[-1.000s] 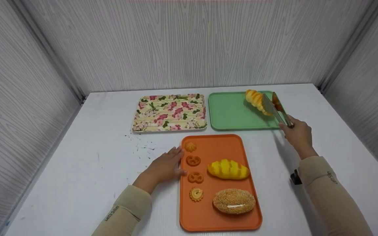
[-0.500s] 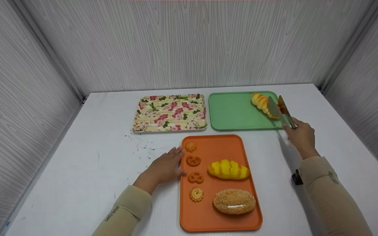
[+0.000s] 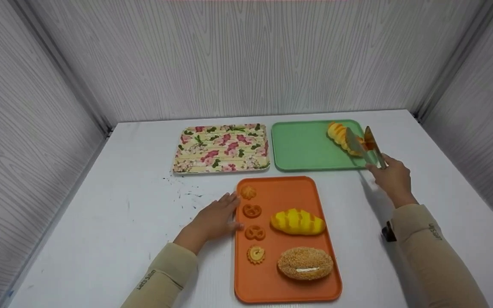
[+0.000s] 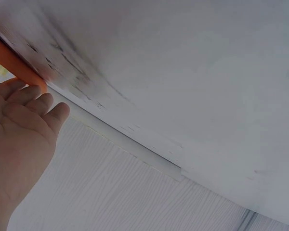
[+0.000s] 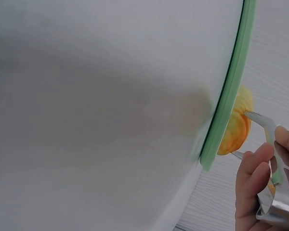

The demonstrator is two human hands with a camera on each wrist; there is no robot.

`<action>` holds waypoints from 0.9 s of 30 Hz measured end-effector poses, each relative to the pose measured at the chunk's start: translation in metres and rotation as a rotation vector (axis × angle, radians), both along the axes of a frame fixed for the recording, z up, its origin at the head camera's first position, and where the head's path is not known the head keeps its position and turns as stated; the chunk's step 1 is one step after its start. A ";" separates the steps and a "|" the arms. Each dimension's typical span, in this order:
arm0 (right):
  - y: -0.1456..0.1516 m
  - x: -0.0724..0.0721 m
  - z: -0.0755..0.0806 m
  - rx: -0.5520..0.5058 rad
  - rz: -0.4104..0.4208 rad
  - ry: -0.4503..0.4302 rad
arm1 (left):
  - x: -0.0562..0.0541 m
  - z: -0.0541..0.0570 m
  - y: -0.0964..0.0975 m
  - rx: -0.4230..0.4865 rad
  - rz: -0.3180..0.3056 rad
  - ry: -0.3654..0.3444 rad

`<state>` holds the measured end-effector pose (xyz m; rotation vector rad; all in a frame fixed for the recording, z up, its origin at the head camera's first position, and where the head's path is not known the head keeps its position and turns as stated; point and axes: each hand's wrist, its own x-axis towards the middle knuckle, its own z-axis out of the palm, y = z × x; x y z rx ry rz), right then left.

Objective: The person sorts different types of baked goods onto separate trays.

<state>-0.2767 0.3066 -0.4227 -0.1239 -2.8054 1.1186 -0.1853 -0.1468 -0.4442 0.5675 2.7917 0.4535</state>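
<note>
My right hand (image 3: 392, 177) holds metal tongs (image 3: 357, 144) over the right end of the green tray (image 3: 302, 147). The tongs' arms are spread apart around a ridged, golden spiral bread roll (image 3: 337, 133) on that tray. In the right wrist view, fingers and thumb grip the tongs (image 5: 282, 207), and the roll (image 5: 236, 127) shows beyond the green rim. My left hand (image 3: 214, 216) lies with fingers extended at the left edge of the orange tray (image 3: 287, 192). Its fingertips meet the orange rim in the left wrist view, where the palm (image 4: 19, 130) shows.
On the orange tray lie a yellow striped bread (image 3: 298, 221), a seeded oval bun (image 3: 305, 263) and several small cookies, including a pretzel shape (image 3: 255, 232). A floral tray (image 3: 223, 147) stands left of the green one. Grey wood-grain panels (image 3: 255, 60) enclose the table.
The bread roll has come down onto the green tray and shifted slightly right. The right hand moved a little right and nearer, and the tongs' arms spread wider. The left hand stayed still.
</note>
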 end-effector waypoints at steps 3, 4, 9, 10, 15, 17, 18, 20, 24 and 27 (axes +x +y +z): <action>0.001 0.000 0.000 -0.010 -0.001 -0.010 | 0.000 0.000 0.000 0.000 0.003 -0.002; 0.001 0.000 0.001 -0.011 -0.002 -0.010 | 0.000 -0.001 0.000 -0.002 0.003 -0.004; 0.003 0.002 0.001 0.002 -0.002 0.017 | -0.001 -0.003 0.000 0.000 -0.004 -0.020; 0.003 0.003 0.002 0.004 -0.001 0.024 | -0.001 -0.004 -0.001 0.000 -0.004 -0.024; 0.006 0.004 0.004 0.013 0.011 0.053 | -0.001 -0.005 -0.001 -0.004 0.002 -0.024; 0.006 0.005 0.005 0.017 0.020 0.057 | -0.001 -0.005 -0.001 -0.004 0.002 -0.020; 0.006 0.005 0.005 0.016 0.026 0.057 | -0.001 -0.005 -0.002 -0.005 0.003 -0.019; 0.006 0.006 0.006 0.009 0.040 0.053 | -0.001 -0.005 -0.002 -0.006 0.006 -0.019; 0.004 0.009 0.007 -0.023 0.070 0.036 | -0.002 -0.004 -0.001 0.001 0.012 -0.022; 0.003 0.011 0.007 -0.033 0.094 0.027 | -0.002 -0.005 -0.001 -0.003 0.011 -0.020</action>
